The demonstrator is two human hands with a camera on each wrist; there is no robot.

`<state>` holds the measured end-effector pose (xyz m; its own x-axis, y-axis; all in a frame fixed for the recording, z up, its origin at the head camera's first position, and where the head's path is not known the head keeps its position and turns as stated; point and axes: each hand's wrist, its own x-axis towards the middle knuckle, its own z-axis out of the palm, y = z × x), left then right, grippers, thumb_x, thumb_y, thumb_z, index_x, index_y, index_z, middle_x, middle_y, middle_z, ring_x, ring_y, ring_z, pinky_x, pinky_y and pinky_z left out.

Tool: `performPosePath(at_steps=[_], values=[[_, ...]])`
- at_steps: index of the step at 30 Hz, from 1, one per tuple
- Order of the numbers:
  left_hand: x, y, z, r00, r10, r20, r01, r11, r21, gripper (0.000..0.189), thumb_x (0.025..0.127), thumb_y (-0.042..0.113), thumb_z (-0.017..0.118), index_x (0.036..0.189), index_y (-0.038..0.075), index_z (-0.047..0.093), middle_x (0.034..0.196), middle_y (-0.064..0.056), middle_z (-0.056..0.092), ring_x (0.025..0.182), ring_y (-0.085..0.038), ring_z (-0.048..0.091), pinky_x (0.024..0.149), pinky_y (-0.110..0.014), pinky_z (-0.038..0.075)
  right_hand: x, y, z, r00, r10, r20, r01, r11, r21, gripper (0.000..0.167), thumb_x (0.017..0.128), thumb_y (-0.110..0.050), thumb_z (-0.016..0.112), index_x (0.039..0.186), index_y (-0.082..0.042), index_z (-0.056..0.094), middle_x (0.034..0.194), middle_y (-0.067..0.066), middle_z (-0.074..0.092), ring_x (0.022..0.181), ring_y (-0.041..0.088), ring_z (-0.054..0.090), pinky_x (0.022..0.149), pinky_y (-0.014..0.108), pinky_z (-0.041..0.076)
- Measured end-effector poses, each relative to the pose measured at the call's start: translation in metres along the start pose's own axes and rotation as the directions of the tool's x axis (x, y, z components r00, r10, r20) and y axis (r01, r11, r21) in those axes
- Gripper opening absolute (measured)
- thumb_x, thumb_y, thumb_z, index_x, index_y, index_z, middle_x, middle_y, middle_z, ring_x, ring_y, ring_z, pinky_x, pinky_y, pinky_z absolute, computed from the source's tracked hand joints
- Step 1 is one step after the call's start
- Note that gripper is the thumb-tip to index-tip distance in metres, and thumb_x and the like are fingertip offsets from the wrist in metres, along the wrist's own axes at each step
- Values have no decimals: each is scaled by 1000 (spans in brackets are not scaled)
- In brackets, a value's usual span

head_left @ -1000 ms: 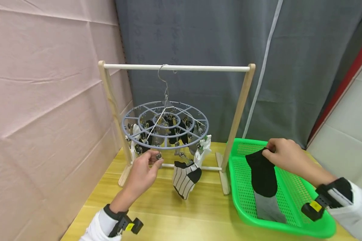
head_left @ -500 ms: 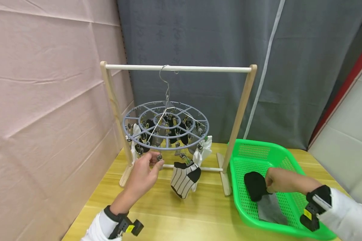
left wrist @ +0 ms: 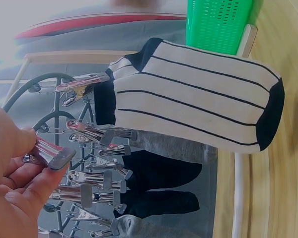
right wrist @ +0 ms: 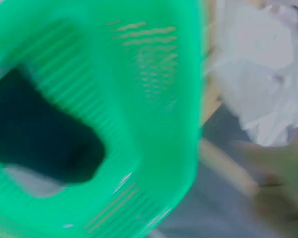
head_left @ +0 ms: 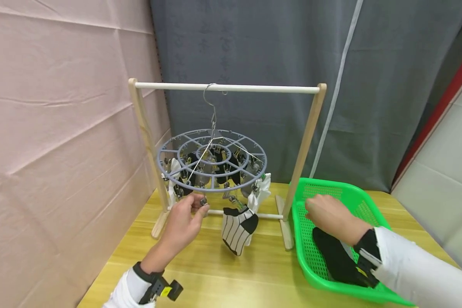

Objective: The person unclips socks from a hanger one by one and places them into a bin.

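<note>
My left hand (head_left: 182, 218) pinches a metal clothes clip (left wrist: 53, 152) below the near rim of the round drying hanger (head_left: 192, 187). In the left wrist view, the clip's mouth has nothing in it. Beside it, a white sock with black stripes (left wrist: 198, 96) hangs from another clip. Over the green basket (head_left: 298, 239) is my right hand (head_left: 329, 216), knuckles up; its fingertips are hidden in the head view and blurred in the right wrist view. A black sock (head_left: 336, 259) lies in the basket under that wrist, with a grey sock (right wrist: 35, 181) partly beneath.
The hanger hooks onto the white top bar (head_left: 254, 88) of a wooden rack. Several socks hang from it, including dark, grey and white ones (head_left: 259, 194). A pink cloth wall (head_left: 61, 149) stands at left, with a grey curtain (head_left: 246, 47) behind.
My right hand lowered the black sock into the basket, then moved left away from it; the sock now lies there, over the grey one. The left hand has stayed at the clip.
</note>
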<state>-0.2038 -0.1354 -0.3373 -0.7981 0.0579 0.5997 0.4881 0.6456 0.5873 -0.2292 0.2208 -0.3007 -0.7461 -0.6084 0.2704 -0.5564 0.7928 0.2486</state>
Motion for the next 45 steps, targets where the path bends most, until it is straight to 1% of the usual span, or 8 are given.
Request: performPosePath(at_steps=[5, 12, 17, 21, 31, 34, 40, 45], values=[[0, 1, -1, 998, 55, -9, -55, 998, 40, 24, 85, 6, 71, 106, -3, 65, 87, -8, 67, 77, -12, 59, 68, -24, 54, 56, -17, -6, 859, -348, -377, 220, 914, -342, 50, 77, 3, 74, 126, 4, 61, 129, 21, 63, 110, 29, 68, 75, 34, 60], [-5, 4, -4, 969, 232, -89, -215, 962, 169, 29, 82, 10, 74, 106, -3, 66, 91, -11, 69, 77, -17, 64, 65, -25, 55, 85, -18, -2, 671, -521, -527, 313, 844, -436, 47, 71, 6, 76, 117, 2, 66, 116, 16, 71, 102, 24, 71, 78, 32, 59], [2, 12, -14, 849, 441, -291, -350, 882, 315, 34, 74, 20, 77, 99, 0, 66, 86, -11, 62, 79, -23, 56, 65, -29, 48, 90, -21, 0, 564, -555, -611, 373, 832, -411, 24, 89, 3, 59, 110, 0, 70, 103, 11, 76, 86, 20, 74, 70, 31, 60], [16, 23, -17, 769, 586, -255, -461, 785, 414, 33, 78, 24, 75, 105, 6, 69, 102, -14, 64, 96, -31, 55, 83, -41, 47, 93, -30, -2, 503, -563, -655, 364, 826, -430, 31, 103, -2, 41, 109, -3, 72, 98, 7, 76, 81, 16, 73, 68, 28, 59], [29, 32, -11, 774, 610, -167, -419, 693, 587, 18, 83, 24, 75, 99, 16, 76, 86, -3, 73, 80, -25, 65, 80, -37, 53, 97, -74, -4, 398, -474, -785, 334, 872, -357, 22, 97, -8, 53, 108, -6, 73, 85, 4, 72, 68, 14, 67, 60, 25, 55], [28, 32, -12, 766, 610, -202, -413, 708, 573, 16, 82, 21, 75, 97, 15, 76, 82, -3, 73, 76, -24, 65, 78, -36, 53, 91, -105, 0, 453, -372, -810, 387, 901, -198, 20, 93, -11, 57, 104, -3, 72, 88, 7, 73, 63, 14, 67, 53, 21, 54], [27, 35, -12, 778, 591, -213, -412, 736, 537, 15, 84, 18, 72, 97, 15, 77, 83, -3, 74, 78, -23, 66, 79, -35, 54, 77, -163, 16, 829, 41, -557, 204, 906, 371, 42, 86, -16, 73, 119, 7, 61, 109, 18, 72, 81, 21, 73, 65, 22, 58], [26, 36, -10, 771, 598, -220, -420, 737, 530, 14, 84, 17, 70, 95, 12, 77, 84, -4, 72, 83, -25, 64, 91, -41, 52, 77, -173, 19, 903, 323, -283, -36, 713, 701, 20, 90, -8, 67, 105, 4, 68, 92, 15, 75, 63, 12, 69, 54, 13, 52]])
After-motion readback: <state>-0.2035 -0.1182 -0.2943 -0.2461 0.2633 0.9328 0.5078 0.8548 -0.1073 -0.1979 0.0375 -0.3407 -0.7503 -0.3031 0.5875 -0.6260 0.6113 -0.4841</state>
